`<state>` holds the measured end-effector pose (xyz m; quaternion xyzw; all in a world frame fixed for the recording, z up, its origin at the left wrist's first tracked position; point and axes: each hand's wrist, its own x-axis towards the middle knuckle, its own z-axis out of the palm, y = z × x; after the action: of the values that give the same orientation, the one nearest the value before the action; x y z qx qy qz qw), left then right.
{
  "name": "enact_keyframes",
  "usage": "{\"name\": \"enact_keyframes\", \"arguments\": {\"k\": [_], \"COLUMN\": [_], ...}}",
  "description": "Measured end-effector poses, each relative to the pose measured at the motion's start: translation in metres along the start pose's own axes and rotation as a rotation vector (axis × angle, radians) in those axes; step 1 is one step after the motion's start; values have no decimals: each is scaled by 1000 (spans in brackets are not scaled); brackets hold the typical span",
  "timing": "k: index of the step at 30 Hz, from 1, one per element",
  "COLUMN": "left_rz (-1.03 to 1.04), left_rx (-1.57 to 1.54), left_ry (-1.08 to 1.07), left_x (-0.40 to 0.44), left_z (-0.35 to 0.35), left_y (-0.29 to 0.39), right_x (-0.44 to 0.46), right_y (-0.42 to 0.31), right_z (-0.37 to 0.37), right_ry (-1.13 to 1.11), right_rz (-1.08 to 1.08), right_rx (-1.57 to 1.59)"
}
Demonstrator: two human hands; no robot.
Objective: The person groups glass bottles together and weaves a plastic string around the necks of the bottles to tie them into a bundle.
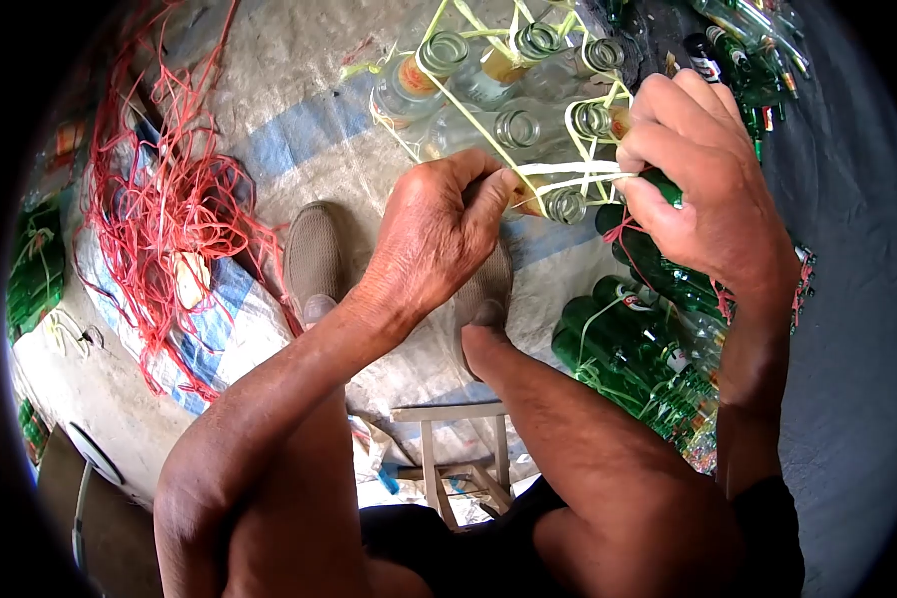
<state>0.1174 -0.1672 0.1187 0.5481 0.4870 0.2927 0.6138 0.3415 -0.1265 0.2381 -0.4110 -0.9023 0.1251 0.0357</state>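
Several clear glass bottles (516,130) stand upright in a cluster on the ground sheet, with orange labels on some. Pale yellow plastic string (476,122) winds around and between their necks. At the near edge of the cluster, my left hand (434,224) is closed, with string pinched between thumb and forefinger. My right hand (696,174) is closed on the other end of the same strands, beside the right-hand bottles. The strands run across the gap between both hands, just above the nearest bottle mouth (566,206). My right fingertips are partly hidden.
Tangled red string (184,214) lies in a heap at left on a blue-and-white sheet (234,334). Bundled green bottles (618,334) lie at right, near a dark tarp (847,329). My shoes (314,254) rest on the sheet, in front of a small wooden stool (448,412).
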Motion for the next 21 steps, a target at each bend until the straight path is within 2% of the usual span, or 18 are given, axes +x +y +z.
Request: {"name": "enact_keyframes", "arguments": {"k": [6,10,21], "left_rz": [-21,-55,-13], "left_rx": [-90,-98,-143], "left_ry": [-57,-45,-30], "left_x": [-1,0,-4], "left_z": [0,0,7], "left_y": [-2,3,0], "right_x": [-6,-6,2], "right_y": [22,23,32], "right_z": [15,19,25], "right_ry": [72,48,120], "right_rz": [108,286,211], "right_rx": [190,323,184]}}
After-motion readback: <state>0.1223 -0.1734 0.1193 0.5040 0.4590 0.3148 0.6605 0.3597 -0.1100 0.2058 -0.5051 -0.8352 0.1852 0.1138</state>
